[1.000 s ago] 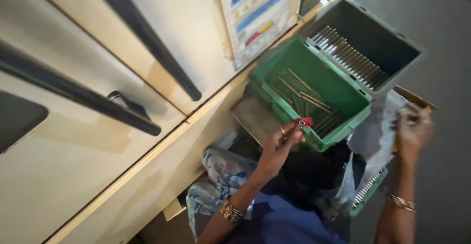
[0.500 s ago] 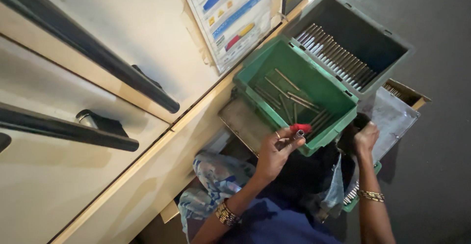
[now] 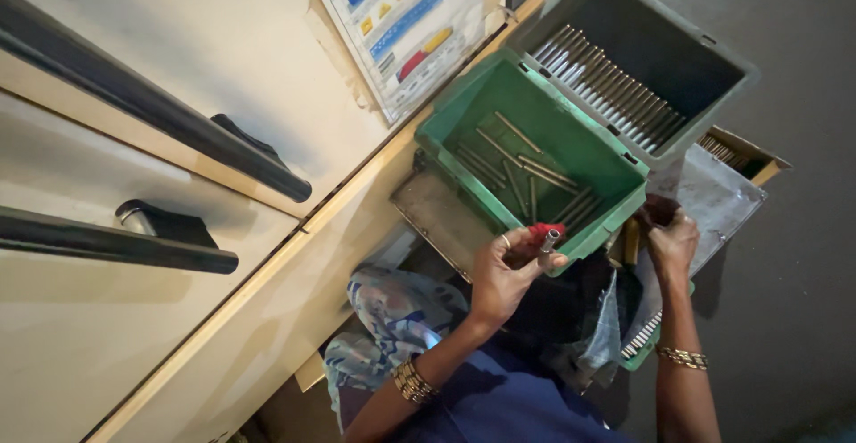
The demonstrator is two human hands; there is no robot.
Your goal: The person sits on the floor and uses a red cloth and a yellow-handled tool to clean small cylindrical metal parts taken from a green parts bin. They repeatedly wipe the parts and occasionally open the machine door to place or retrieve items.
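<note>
A green bin [image 3: 464, 135] holding a few loose metal rods [image 3: 535, 171] is seen in front of the person, with a grey bin [image 3: 722, 95] of rods packed in a row just behind it and a cardboard box [image 3: 758, 153] to the right. Cabinet fronts with dark handles [image 3: 152, 109] fill the left side. A metal tube [image 3: 547, 245] with a red piece [image 3: 541, 230] at its tip is pinched in the grip of the left hand [image 3: 504, 274], raised at the green bin's near rim. The right hand [image 3: 673, 245] is closed on a dark object that cannot be made out, beside a grey sheet [image 3: 722, 198], wrist bent downward.
</note>
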